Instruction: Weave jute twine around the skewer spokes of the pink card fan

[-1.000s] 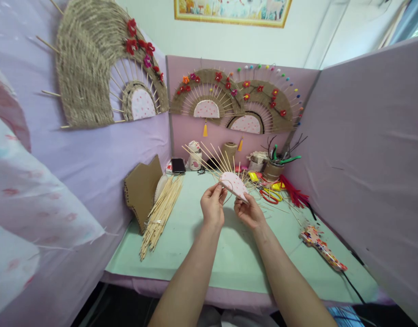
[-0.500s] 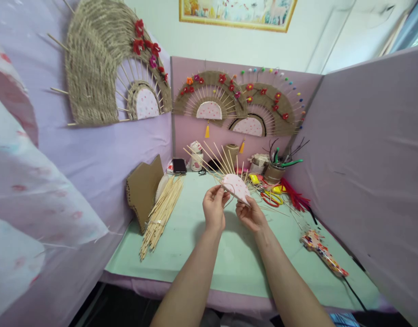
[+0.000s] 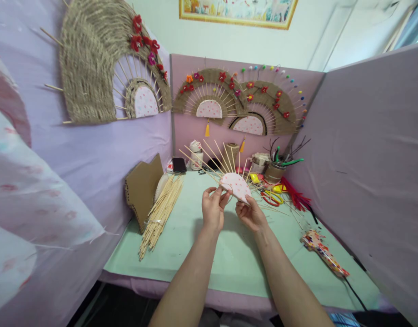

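I hold a small fan frame (image 3: 236, 185) above the green table (image 3: 195, 254): a pink dotted half-circle with several thin wooden sticks fanning up and left from it. My left hand (image 3: 212, 209) pinches its left lower corner, where a thin strand of twine seems to hang. My right hand (image 3: 251, 213) grips the half-circle's lower right edge from below. Both hands are closed on the frame, held up at mid-table.
A bundle of bamboo sticks (image 3: 161, 209) and cardboard pieces (image 3: 141, 190) lie at the left. Scissors (image 3: 271, 196), red stems (image 3: 296, 195), a tool cup (image 3: 273, 170), a twine spool (image 3: 231, 150) and a phone (image 3: 178, 164) crowd the back. A patterned glue gun (image 3: 323, 252) lies right. Finished fans hang on the purple walls.
The fan frame has turned a little, its sticks now pointing more upright. Both hands keep their hold and have barely shifted.
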`<control>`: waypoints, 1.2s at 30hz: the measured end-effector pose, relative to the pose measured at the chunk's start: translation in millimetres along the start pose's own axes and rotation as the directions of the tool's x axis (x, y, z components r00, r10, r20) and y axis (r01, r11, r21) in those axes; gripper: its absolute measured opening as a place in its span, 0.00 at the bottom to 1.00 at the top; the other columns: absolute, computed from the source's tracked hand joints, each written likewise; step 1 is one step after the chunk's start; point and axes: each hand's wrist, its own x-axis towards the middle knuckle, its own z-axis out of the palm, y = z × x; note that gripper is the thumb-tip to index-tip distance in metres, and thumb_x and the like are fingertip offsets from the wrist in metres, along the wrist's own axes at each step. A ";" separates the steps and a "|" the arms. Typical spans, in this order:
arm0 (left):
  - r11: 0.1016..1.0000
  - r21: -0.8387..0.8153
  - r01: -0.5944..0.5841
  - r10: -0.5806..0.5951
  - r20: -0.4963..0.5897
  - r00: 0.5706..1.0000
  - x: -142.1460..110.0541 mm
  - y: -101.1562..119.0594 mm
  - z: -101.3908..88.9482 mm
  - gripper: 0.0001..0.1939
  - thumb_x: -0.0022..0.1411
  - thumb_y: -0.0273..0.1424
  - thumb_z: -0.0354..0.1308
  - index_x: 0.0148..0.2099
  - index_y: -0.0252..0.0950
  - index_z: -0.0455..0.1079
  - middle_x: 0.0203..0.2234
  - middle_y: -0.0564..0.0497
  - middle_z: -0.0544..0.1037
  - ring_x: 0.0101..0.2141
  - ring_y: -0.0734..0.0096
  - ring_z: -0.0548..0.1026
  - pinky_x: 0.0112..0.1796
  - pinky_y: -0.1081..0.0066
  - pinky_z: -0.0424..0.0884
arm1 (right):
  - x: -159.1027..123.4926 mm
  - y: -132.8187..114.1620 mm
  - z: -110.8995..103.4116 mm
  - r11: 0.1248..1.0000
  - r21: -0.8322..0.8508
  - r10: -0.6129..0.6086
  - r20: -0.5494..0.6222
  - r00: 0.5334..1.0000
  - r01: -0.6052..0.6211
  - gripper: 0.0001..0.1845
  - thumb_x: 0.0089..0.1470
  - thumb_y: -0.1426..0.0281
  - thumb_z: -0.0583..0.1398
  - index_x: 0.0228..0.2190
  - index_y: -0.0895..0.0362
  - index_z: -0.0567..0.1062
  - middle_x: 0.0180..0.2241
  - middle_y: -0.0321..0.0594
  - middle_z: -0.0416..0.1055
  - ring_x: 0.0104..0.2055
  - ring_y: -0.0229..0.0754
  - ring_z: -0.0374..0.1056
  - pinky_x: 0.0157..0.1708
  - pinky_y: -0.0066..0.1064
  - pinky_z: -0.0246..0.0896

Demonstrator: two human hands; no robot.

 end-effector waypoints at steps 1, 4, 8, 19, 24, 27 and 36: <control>1.000 -0.004 -0.001 0.002 0.007 1.000 -0.2 0.2 -0.5 0.18 0.51 0.30 0.68 0.37 0.36 0.61 0.30 0.49 0.79 0.31 0.71 0.80 0.34 0.76 0.74 | -0.2 0.2 0.4 1.000 0.000 -0.004 0.001 1.000 0.004 0.14 0.42 0.76 0.68 0.31 0.56 0.71 0.23 0.30 0.73 0.21 0.29 0.66 0.21 0.17 0.67; 1.000 -0.007 0.000 0.000 0.024 1.000 -1.0 1.5 -1.2 0.17 0.52 0.30 0.67 0.37 0.36 0.61 0.31 0.49 0.79 0.31 0.72 0.80 0.35 0.75 0.74 | -0.5 0.9 1.2 1.000 0.003 -0.009 0.004 1.000 0.009 0.13 0.42 0.75 0.68 0.31 0.56 0.71 0.22 0.30 0.72 0.22 0.29 0.66 0.21 0.17 0.67; 1.000 -0.019 0.017 -0.016 0.063 0.998 -2.6 3.8 -0.5 0.11 0.55 0.33 0.63 0.37 0.34 0.66 0.32 0.47 0.80 0.34 0.70 0.80 0.38 0.73 0.74 | -1.2 0.4 2.0 1.000 0.010 -0.005 0.009 1.000 0.005 0.14 0.42 0.75 0.69 0.31 0.56 0.71 0.22 0.30 0.72 0.22 0.29 0.65 0.21 0.17 0.67; 0.967 -0.094 0.235 -0.224 0.111 0.968 1.1 15.6 -4.3 0.09 0.52 0.32 0.64 0.35 0.33 0.71 0.30 0.50 0.78 0.29 0.75 0.77 0.30 0.78 0.71 | -3.9 -0.4 3.2 0.999 0.044 0.013 0.033 0.999 -0.014 0.14 0.43 0.76 0.68 0.32 0.55 0.70 0.22 0.28 0.70 0.22 0.29 0.64 0.21 0.18 0.66; 0.988 0.089 0.129 -0.144 0.193 0.971 -0.4 10.1 -4.8 0.13 0.48 0.30 0.66 0.38 0.35 0.71 0.36 0.49 0.77 0.32 0.74 0.76 0.33 0.76 0.70 | -4.1 -1.0 3.9 0.991 0.114 0.055 0.084 0.995 -0.065 0.16 0.43 0.75 0.68 0.35 0.55 0.70 0.23 0.28 0.70 0.22 0.27 0.64 0.22 0.16 0.66; 0.927 0.356 -0.119 0.056 0.182 0.982 -1.6 -2.0 -4.7 0.19 0.44 0.25 0.68 0.40 0.36 0.72 0.40 0.48 0.77 0.38 0.70 0.74 0.38 0.73 0.70 | -3.6 2.7 4.6 0.987 0.134 0.081 0.107 0.991 -0.095 0.17 0.43 0.74 0.68 0.36 0.57 0.71 0.24 0.29 0.71 0.21 0.26 0.64 0.21 0.15 0.65; 0.810 0.524 -0.264 0.124 0.287 0.950 -9.1 -9.7 -4.6 0.15 0.46 0.26 0.68 0.39 0.38 0.76 0.38 0.47 0.78 0.41 0.64 0.75 0.42 0.72 0.71 | -5.4 13.1 7.2 0.988 0.061 0.133 0.090 0.987 -0.139 0.16 0.44 0.66 0.69 0.35 0.57 0.74 0.22 0.30 0.73 0.22 0.31 0.68 0.23 0.21 0.66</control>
